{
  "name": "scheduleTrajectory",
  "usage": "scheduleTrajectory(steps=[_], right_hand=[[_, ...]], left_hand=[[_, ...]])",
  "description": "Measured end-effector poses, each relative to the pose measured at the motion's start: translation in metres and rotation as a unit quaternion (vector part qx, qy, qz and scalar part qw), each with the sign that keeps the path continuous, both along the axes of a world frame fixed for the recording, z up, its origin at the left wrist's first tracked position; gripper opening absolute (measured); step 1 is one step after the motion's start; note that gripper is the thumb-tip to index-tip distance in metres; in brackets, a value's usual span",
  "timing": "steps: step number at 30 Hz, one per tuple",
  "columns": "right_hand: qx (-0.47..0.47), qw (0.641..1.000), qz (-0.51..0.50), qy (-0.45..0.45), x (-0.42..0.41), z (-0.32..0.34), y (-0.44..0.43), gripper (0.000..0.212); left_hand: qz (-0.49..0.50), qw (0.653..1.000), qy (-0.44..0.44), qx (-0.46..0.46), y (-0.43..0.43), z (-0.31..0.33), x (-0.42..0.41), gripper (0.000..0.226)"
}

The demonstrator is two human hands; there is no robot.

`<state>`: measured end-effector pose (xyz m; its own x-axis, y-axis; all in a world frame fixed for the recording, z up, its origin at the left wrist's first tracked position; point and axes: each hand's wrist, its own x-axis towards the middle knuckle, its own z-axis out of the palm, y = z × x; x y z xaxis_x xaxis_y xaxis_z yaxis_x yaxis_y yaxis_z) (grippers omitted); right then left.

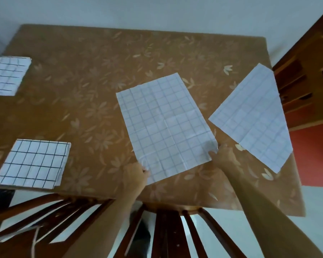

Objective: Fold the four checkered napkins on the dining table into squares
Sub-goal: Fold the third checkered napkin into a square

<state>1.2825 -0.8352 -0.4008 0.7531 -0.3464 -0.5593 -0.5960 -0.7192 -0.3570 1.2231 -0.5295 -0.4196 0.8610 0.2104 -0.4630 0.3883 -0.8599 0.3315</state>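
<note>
A white checkered napkin (pixel 164 125) lies spread flat in the middle of the brown flowered table (pixel 78 71). My left hand (pixel 134 174) pinches its near left corner. My right hand (pixel 222 155) pinches its near right corner. Another unfolded napkin (pixel 254 116) lies at an angle at the right edge of the table. Two folded napkins with darker lines sit on the left: one near the front edge (pixel 34 163), one further back (pixel 7 76).
Dark wooden chair backs (pixel 168 233) stand between me and the table's front edge. A wooden cabinet (pixel 304 81) stands at the right, beside the table, over a red floor patch. A pale wall lies beyond the table's far edge.
</note>
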Motion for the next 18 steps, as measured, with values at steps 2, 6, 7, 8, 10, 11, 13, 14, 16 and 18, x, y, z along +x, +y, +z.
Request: scheduleTrajectory(steps=[2,6,7,8,10,11,13,14,16,18], right_hand=[[0.015,1.0,-0.003,-0.018,0.003,-0.004,-0.001,0.066],[0.017,0.998,0.024,-0.047,-0.002,-0.006,0.006,0.042],[0.013,0.998,0.025,-0.053,-0.005,-0.006,0.008,0.037],[0.009,0.998,0.025,-0.063,-0.009,-0.003,0.011,0.032],[0.019,0.995,0.032,-0.098,-0.017,0.003,0.019,0.019],[0.031,0.991,0.039,-0.124,-0.022,0.007,0.024,0.012],[0.055,0.98,0.053,-0.184,-0.033,0.019,0.037,0.01],[0.068,0.974,0.058,-0.206,-0.038,0.024,0.045,0.013],[0.097,0.963,0.071,-0.24,-0.048,0.036,0.063,0.016],[0.103,0.948,0.11,-0.281,-0.058,0.049,0.084,0.016]], left_hand=[[0.002,1.0,-0.014,0.005,0.0,-0.001,0.0,0.028],[0.014,0.999,-0.049,-0.002,-0.008,0.011,-0.008,0.013],[0.027,0.999,-0.046,0.007,-0.011,0.012,-0.011,0.027],[0.039,0.998,-0.043,0.008,-0.014,0.013,-0.014,0.042],[0.051,0.998,-0.039,-0.02,-0.017,0.016,-0.017,0.053],[0.046,0.998,-0.037,-0.037,-0.017,0.02,-0.018,0.051],[0.038,0.996,-0.034,-0.077,-0.013,0.023,-0.021,0.049],[0.043,0.993,-0.037,-0.102,-0.009,0.024,-0.024,0.049],[0.054,0.987,-0.022,-0.147,-0.001,0.026,-0.032,0.046],[0.049,0.983,0.011,-0.176,0.007,0.029,-0.044,0.044]])
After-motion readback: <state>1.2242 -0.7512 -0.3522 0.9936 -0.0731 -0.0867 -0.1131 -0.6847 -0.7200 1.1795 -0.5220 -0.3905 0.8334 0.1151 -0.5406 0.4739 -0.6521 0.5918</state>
